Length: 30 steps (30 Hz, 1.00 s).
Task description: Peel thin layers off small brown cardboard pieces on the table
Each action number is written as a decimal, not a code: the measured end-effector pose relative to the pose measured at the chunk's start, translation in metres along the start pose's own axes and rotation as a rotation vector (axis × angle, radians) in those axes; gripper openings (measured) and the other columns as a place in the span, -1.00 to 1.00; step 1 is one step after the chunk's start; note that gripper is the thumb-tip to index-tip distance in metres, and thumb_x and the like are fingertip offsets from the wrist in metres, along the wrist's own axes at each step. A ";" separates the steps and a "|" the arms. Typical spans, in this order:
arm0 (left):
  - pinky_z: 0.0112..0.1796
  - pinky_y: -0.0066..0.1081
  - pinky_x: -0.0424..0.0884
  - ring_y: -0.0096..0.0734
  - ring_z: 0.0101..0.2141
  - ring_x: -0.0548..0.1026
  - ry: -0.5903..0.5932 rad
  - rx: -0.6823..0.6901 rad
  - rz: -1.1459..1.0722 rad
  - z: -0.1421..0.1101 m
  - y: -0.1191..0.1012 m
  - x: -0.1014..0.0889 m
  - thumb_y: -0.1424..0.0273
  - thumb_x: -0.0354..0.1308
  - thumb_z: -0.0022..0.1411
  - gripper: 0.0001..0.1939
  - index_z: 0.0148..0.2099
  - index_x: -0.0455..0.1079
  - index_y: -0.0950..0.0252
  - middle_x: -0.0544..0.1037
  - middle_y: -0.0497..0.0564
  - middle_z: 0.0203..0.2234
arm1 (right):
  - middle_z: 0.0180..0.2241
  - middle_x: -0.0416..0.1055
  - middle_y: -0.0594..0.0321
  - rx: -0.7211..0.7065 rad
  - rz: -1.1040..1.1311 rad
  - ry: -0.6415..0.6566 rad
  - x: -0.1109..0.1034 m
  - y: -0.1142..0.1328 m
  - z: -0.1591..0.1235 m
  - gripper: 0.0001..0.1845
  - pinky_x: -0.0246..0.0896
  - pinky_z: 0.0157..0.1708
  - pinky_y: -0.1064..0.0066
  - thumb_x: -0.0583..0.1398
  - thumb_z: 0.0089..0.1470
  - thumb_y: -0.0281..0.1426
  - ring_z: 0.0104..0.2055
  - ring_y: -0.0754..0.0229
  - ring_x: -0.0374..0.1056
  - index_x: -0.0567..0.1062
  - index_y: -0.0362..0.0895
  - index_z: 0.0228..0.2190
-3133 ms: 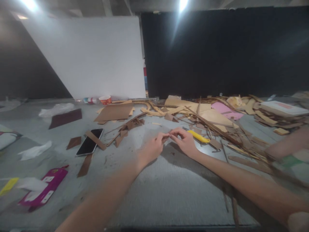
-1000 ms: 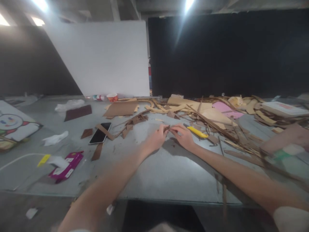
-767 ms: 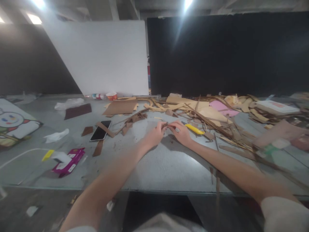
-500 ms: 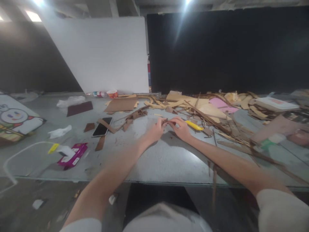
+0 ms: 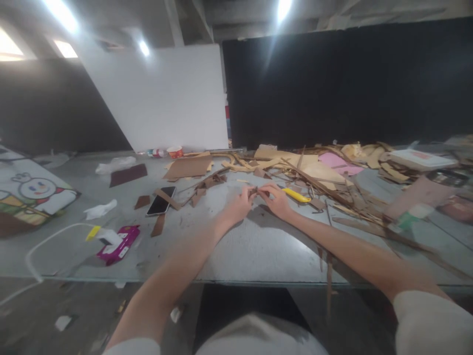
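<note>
Over the middle of the grey table (image 5: pixel 236 251), both my hands meet at the fingertips. My left hand (image 5: pixel 242 201) pinches a small dark brown piece (image 5: pixel 254 191), which looks like a scrap of leather or card. From the other side, the fingers of my right hand (image 5: pixel 277 199) are closed on the same piece; most of it is hidden. Just right of my right hand lies a yellow-handled cutter (image 5: pixel 296 195). Left of my hands are folded brown strips (image 5: pixel 207 185) and a phone (image 5: pixel 161 201) with a brown strip across it.
Tan and brown offcuts (image 5: pixel 321 172) are heaped at the back right, with a pink sheet (image 5: pixel 340 163) and a white box (image 5: pixel 423 159). A purple wipes pack (image 5: pixel 120 245), a white cable (image 5: pixel 48 241) and a printed bag (image 5: pixel 35 192) occupy the left. The table's front edge (image 5: pixel 236 281) runs below my forearms.
My view has pulled back and tilted, bringing the front edge and floor into sight. My hands stay together on the small brown piece, with only slight finger movement.
</note>
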<state>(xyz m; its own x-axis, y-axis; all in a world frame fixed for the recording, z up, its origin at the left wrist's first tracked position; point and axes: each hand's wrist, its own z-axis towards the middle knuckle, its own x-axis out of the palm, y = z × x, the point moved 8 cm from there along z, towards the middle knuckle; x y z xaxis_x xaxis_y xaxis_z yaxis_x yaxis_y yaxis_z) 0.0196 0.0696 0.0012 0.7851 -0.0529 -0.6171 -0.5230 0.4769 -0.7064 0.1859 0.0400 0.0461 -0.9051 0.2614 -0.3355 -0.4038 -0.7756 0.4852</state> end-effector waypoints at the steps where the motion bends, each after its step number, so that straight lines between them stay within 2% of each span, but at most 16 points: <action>1: 0.08 -0.11 0.58 -0.10 0.07 0.68 0.016 -0.003 -0.002 -0.001 0.000 0.000 0.13 0.00 0.64 -0.60 0.33 0.28 0.22 0.64 0.27 0.11 | -0.30 0.54 0.16 -0.007 0.011 0.005 0.001 0.000 0.000 -0.68 0.45 -0.26 0.24 0.22 0.45 -0.12 -0.31 0.11 0.41 0.68 -0.03 -0.22; 7: 0.13 -0.13 0.54 -0.08 0.19 0.61 0.044 -0.005 0.007 -0.002 0.000 0.001 0.14 0.01 0.64 -0.61 0.33 0.28 0.22 0.59 0.27 0.21 | -0.30 0.56 0.15 0.023 0.082 0.027 0.004 -0.004 0.001 -0.65 0.44 -0.27 0.26 0.23 0.43 -0.09 -0.30 0.11 0.44 0.67 -0.05 -0.23; 12: 0.13 -0.11 0.52 -0.05 0.19 0.61 0.044 -0.008 0.020 -0.001 0.001 0.001 0.17 0.01 0.64 -0.63 0.32 0.30 0.23 0.60 0.27 0.20 | -0.30 0.56 0.15 0.093 0.081 0.085 0.007 -0.010 0.000 -0.59 0.44 -0.26 0.26 0.21 0.43 -0.03 -0.29 0.11 0.44 0.66 -0.07 -0.24; 18: 0.09 -0.14 0.53 -0.05 0.16 0.62 0.048 0.021 0.075 -0.002 0.002 0.002 0.16 -0.01 0.64 -0.62 0.34 0.31 0.20 0.61 0.24 0.19 | -0.28 0.56 0.15 0.104 0.070 0.128 0.008 -0.012 0.000 -0.58 0.43 -0.23 0.27 0.19 0.43 -0.02 -0.28 0.11 0.45 0.63 -0.07 -0.24; 21: 0.07 -0.17 0.54 -0.08 0.12 0.64 0.053 0.060 0.097 0.001 -0.002 0.001 0.20 -0.02 0.64 -0.59 0.40 0.27 0.17 0.62 0.22 0.16 | -0.30 0.56 0.14 0.104 0.043 0.102 0.005 -0.009 0.000 -0.60 0.41 -0.24 0.26 0.19 0.43 -0.04 -0.28 0.09 0.44 0.63 -0.07 -0.24; 25: 0.20 -0.10 0.45 -0.08 0.23 0.54 0.079 0.172 0.234 0.007 -0.007 -0.005 0.37 0.03 0.58 -0.46 0.51 0.14 0.24 0.55 0.27 0.24 | -0.34 0.53 0.18 0.093 0.002 0.032 0.001 -0.005 0.001 -0.65 0.37 -0.25 0.27 0.19 0.43 -0.11 -0.31 0.11 0.41 0.62 -0.08 -0.24; 28: 0.27 -0.02 0.38 0.01 0.27 0.47 0.121 0.192 0.353 0.011 -0.002 -0.008 0.34 0.10 0.54 -0.54 0.40 0.32 0.29 0.53 0.28 0.23 | -0.36 0.52 0.21 0.112 -0.067 -0.027 -0.010 -0.015 0.004 -0.71 0.36 -0.25 0.27 0.20 0.42 -0.16 -0.33 0.11 0.39 0.60 -0.07 -0.24; 30: 0.28 0.00 0.37 0.04 0.26 0.47 0.103 0.178 0.391 0.012 0.003 -0.011 0.28 0.11 0.55 -0.63 0.28 0.43 0.31 0.56 0.28 0.17 | -0.36 0.53 0.20 0.144 -0.146 -0.081 -0.022 -0.030 0.007 -0.72 0.34 -0.26 0.26 0.20 0.41 -0.18 -0.36 0.11 0.38 0.59 -0.07 -0.24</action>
<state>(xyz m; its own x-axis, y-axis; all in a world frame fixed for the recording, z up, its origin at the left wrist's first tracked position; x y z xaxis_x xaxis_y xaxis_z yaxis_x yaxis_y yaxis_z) 0.0134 0.0824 0.0105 0.4971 0.0784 -0.8641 -0.7021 0.6214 -0.3476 0.2169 0.0610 0.0444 -0.8410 0.4149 -0.3473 -0.5411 -0.6375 0.5484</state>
